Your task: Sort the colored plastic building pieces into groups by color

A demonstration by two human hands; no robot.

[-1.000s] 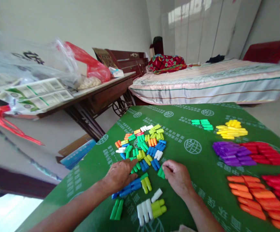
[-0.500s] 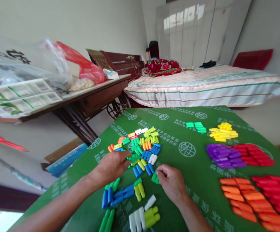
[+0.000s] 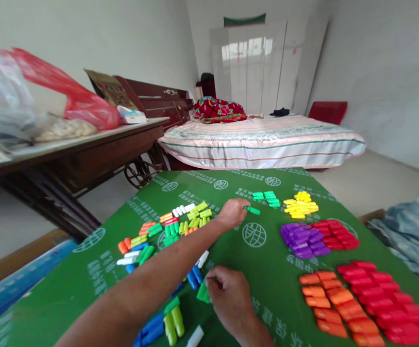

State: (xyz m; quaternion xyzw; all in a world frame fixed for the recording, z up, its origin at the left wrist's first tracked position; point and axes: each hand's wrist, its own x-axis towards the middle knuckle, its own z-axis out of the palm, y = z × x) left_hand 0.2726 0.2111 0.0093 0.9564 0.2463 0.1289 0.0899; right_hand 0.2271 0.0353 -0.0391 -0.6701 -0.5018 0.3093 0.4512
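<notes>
My left hand (image 3: 233,213) is stretched out across the green table (image 3: 267,260) and pinches a teal-green plastic piece (image 3: 253,210) just short of the small teal-green group (image 3: 266,197). My right hand (image 3: 227,296) rests near the front, fingers closed on a green piece (image 3: 203,293). A mixed heap of coloured pieces (image 3: 169,229) lies under and left of my left arm. More blue, yellow-green and white pieces (image 3: 171,325) sit by the near edge.
Sorted groups lie on the right: yellow (image 3: 301,206), purple (image 3: 303,238), red (image 3: 334,234), orange (image 3: 323,301) and a large red one (image 3: 388,301). A wooden side table (image 3: 86,154) with bags stands left, a bed (image 3: 260,142) behind, blue cloth (image 3: 410,241) at right.
My left hand left the mixed heap and reached forward to the right with a teal-green piece. The right hand stayed on its green piece. The camera view swung right.
</notes>
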